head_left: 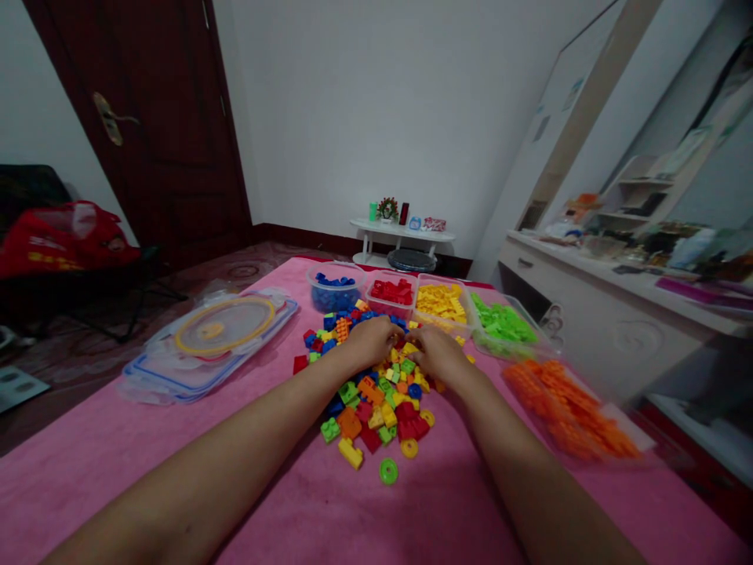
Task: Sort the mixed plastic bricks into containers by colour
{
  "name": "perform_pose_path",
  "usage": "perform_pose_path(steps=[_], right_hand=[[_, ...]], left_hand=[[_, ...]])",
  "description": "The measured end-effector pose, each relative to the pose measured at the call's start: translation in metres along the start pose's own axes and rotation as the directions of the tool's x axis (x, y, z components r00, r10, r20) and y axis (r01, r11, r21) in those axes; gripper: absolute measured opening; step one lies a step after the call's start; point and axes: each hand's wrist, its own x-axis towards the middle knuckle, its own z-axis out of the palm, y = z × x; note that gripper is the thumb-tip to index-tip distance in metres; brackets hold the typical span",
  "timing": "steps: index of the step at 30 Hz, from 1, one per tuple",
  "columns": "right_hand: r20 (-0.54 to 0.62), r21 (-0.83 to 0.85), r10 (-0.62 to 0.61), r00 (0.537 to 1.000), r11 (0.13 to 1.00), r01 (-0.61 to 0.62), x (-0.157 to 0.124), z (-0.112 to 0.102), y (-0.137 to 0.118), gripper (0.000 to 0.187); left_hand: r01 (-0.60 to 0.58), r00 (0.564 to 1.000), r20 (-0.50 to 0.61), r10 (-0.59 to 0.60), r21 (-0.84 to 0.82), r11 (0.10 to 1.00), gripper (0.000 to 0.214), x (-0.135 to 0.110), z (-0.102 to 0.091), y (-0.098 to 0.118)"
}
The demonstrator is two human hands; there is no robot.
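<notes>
Head view: left hand (373,341) and right hand (438,353) curl palm-down into the far edge of the heap of mixed coloured plastic bricks (382,400) on the pink cloth (412,510); any grip is hidden. Most bricks lie between the 2 forearms.

Red, blue, yellow, green and orange blocks (382,396) lie on a plain pink cloth (247,471).

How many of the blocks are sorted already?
Done: the blue tub, red tub, yellow tub, green tub and orange tub each hold matching blocks. In hand: left hand and right hand touch the mixed pile. Left: that whole pile, on the pink cloth.
</notes>
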Motion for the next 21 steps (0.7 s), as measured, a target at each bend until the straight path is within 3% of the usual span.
perform_pose_path(steps=[6, 10, 12, 15, 17, 21], right_hand=[[-0.121, 0.126, 0.024, 0.992, 0.992, -0.008, -0.002, -0.004, 0.002, 0.017], [-0.272, 0.282, 0.064, 0.960, 0.959, 0.017, 0.000, -0.011, 0.001, 0.026], [-0.345, 0.354, 0.054, 0.937, 0.932, 0.077, 0.001, -0.016, -0.003, 0.024], [-0.401, 0.473, 0.014, 0.916, 0.859, 0.194, 0.000, -0.021, -0.010, 0.016], [-0.396, 0.563, 0.023, 0.918, 0.796, 0.223, -0.001, -0.022, -0.013, 0.017], [-0.285, 0.748, 0.073, 0.956, 0.640, 0.174, -0.004, -0.023, -0.016, 0.025]], left_hand=[[0.001, 1.000, -0.028, -0.003, -0.076, 0.997, 0.034, -0.002, -0.001, -0.001], [0.031, 0.991, -0.113, -0.069, -0.306, 0.952, 0.026, -0.001, -0.010, 0.004], [0.025, 0.989, -0.113, -0.093, -0.498, 0.867, 0.034, 0.000, -0.014, 0.008], [0.039, 0.993, -0.046, -0.112, -0.756, 0.653, 0.038, 0.002, -0.017, 0.011], [0.081, 0.990, 0.006, -0.140, -0.838, 0.540, 0.037, 0.001, -0.018, 0.010], [0.134, 0.987, 0.079, -0.137, -0.881, 0.454, 0.042, -0.001, -0.022, 0.007]])
